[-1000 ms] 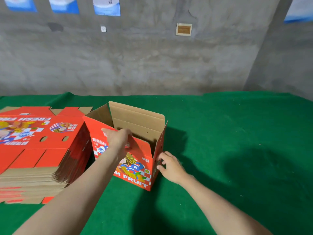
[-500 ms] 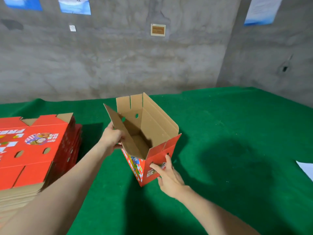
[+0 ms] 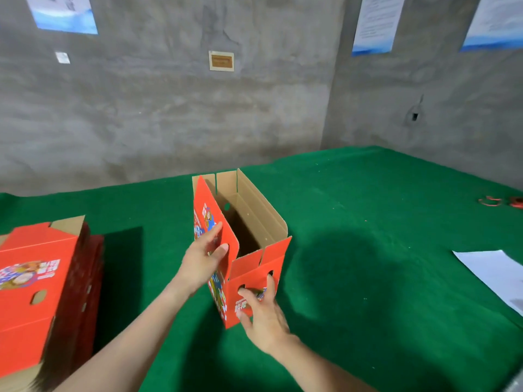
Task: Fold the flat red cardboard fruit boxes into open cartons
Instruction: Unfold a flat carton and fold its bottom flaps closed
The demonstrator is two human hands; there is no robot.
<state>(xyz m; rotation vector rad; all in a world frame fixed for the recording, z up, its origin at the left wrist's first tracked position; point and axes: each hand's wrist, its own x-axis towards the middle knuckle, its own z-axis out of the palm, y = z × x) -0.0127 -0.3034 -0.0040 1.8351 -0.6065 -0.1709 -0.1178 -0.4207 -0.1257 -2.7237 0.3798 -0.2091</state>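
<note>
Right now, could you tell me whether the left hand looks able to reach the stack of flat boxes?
Probably yes: the stack lies on that side, with only bare green cloth between, though the left hand is against the carton's flap and must leave it.

bare packing workshop — raw concrete walls, green felt worktable, stack of flat boxes
</note>
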